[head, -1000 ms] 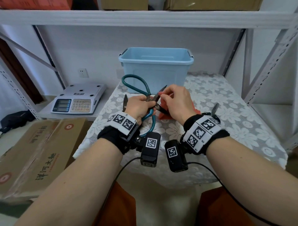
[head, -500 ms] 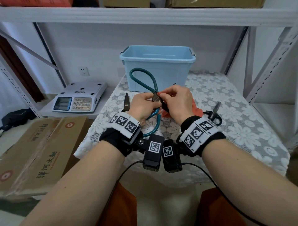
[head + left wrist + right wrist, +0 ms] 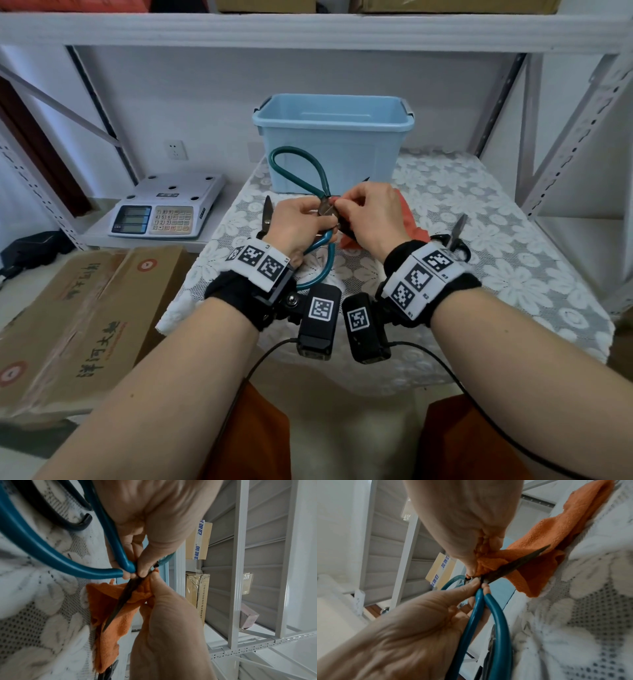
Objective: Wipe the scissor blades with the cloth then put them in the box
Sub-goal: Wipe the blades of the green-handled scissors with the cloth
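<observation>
Your hands have drifted up toward centre frame: left hand grips the scissors at the pivot, right hand pinches the cloth around blades pointing rightward, box just behind.

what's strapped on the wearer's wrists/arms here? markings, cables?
Forearms are bare, with no sleeves or gloves. Each wrist carries a black fabric wrap topped by a white band printed with black square fiducial tags: left wristband, right wristband. A black boxy camera hangs under each wrist, each with one tag on a white patch: left camera, right camera. Thin black cables trail back from both.
</observation>
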